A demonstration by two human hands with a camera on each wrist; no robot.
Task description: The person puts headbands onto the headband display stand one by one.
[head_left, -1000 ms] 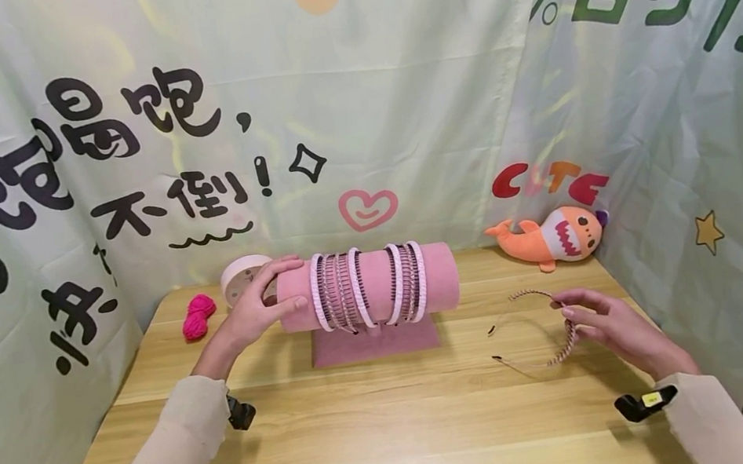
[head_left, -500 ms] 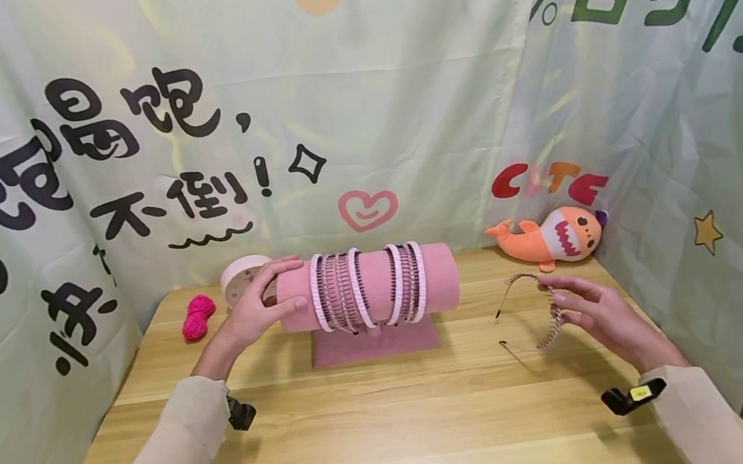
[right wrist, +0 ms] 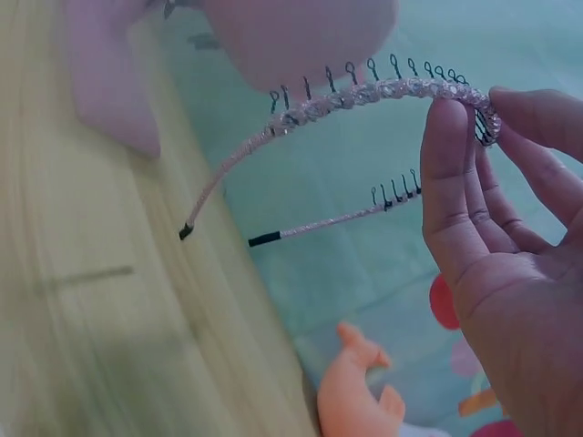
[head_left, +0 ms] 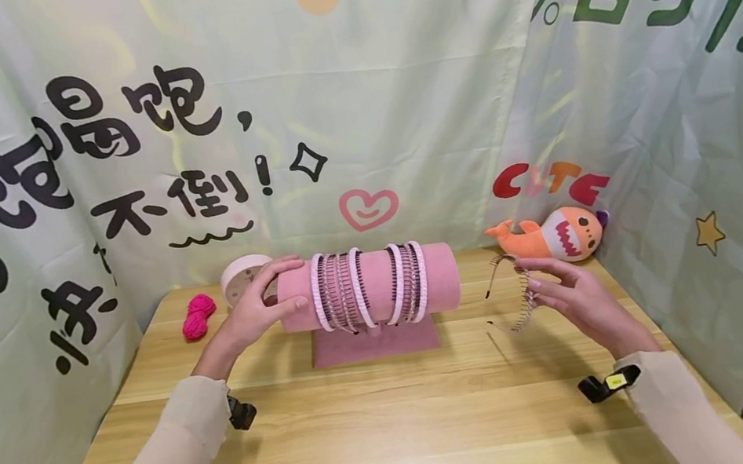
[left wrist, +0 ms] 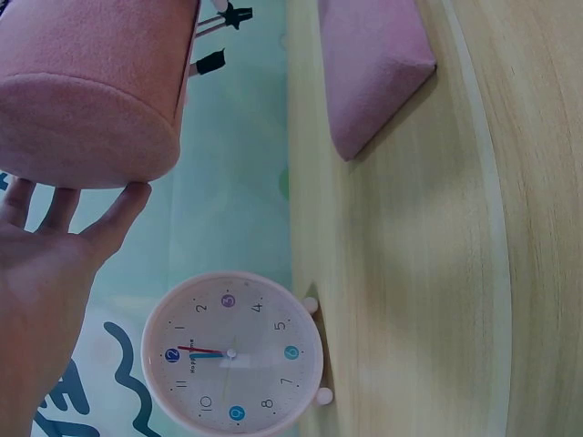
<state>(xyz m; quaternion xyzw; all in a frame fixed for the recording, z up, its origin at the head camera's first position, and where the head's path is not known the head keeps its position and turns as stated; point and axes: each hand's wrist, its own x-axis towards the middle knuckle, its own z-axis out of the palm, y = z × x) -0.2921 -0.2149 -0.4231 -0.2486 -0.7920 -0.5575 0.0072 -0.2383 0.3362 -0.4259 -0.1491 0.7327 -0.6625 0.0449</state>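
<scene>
A pink velvety headband stand (head_left: 378,286) stands mid-table, its roll lying sideways above a flat base (head_left: 376,344). Several headbands (head_left: 409,282), some white-edged and some beaded, circle the roll in two groups. My left hand (head_left: 257,307) grips the roll's left end, thumb in front and fingers over the top; the left wrist view shows fingertips at the rim of that end (left wrist: 100,137). To the right of the stand, my right hand (head_left: 580,298) pinches a beaded headband (right wrist: 364,93) by its middle. Its black-tipped ends point left toward the roll, apart from it.
A round alarm clock (left wrist: 232,355) stands behind my left hand. Bright pink yarn (head_left: 198,317) lies at the back left. An orange shark plush (head_left: 550,237) sits at the back right, behind my right hand. Printed curtains (head_left: 396,102) enclose the wooden table (head_left: 386,436).
My right hand has moved left and farther back with the beaded headband, bringing it nearer the stand's right end. My left hand has stayed on the roll.
</scene>
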